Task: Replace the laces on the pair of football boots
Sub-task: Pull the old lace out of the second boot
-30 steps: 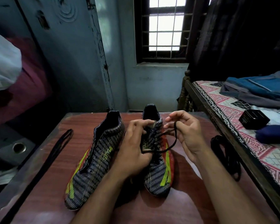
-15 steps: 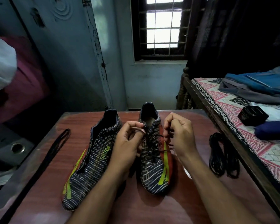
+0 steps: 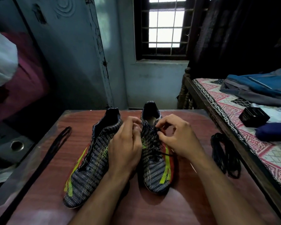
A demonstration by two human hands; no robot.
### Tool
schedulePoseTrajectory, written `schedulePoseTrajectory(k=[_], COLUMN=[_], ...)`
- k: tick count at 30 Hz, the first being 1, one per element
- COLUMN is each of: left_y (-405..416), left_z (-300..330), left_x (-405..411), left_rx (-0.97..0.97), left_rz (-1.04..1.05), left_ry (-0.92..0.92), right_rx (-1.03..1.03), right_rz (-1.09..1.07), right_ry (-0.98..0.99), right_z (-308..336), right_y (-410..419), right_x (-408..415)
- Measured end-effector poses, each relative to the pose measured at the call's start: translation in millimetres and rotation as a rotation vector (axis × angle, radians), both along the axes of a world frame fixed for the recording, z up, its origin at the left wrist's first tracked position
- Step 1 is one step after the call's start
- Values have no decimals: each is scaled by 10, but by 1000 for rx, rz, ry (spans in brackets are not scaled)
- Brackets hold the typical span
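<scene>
My two boots stand side by side on the tabletop (image 3: 193, 207), toes toward me, heels toward the window. I am working on the right boot (image 3: 154, 161), which sits at about 1 o'clock from the middle of the tabletop; the left boot (image 3: 91, 161) lies at 11 o'clock, its eyelets apparently bare. My left hand (image 3: 125, 148) has its fingers curled at the collar of the right boot; whether they pinch the lace or only steady the upper I cannot tell, since my knuckles hide the tips. My right hand (image 3: 178, 138) has thumb and forefinger closed in a pinch on the black lace (image 3: 166, 154) near the top eyelets, and a strand runs out beneath my palm toward 3 o'clock.

I judge this to be work on the upper eyelets, threading or pulling through, I cannot say which. To do it well I should keep the boot braced with the left grip so it does not slide, take the lace close to its tip, pull in line with the eyelet not across it, and keep both ends even. Slack lower down should be taken up row by row.

A bundle of black laces (image 3: 224, 156) waits at 3 o'clock, and a single flat lace (image 3: 55, 146) lies along the edge at 9 o'clock
</scene>
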State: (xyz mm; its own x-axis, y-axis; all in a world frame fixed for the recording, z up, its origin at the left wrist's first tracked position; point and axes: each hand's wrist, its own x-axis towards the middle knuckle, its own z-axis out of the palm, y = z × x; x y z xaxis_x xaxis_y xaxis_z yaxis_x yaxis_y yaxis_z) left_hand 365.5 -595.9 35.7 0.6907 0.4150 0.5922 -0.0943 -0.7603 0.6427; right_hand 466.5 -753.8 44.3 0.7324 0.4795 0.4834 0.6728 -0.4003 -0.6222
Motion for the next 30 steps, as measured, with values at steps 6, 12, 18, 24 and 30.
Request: schedulePoseTrajectory(k=[6,12,18,24,30], left_y=[22,0,-47,-89,-82], left_z=[-91,-138,-131,-114,-78], left_x=[95,96,94,69,59], left_rx=[147,105,137,154,235], left_rz=[-115,-136,-98,-50,-5], left_ry=[52,40,67,116,123], right_rx=[-23,-51,-184,-196,-14], right_rz=[89,59,78,67,76], right_ry=[-51,-104,-126,-43,10], right_z=[-14,-73,-61,-14,-4], right_y=[29,58,89,125,84], right_x=[-10,28,-41,-104,-102])
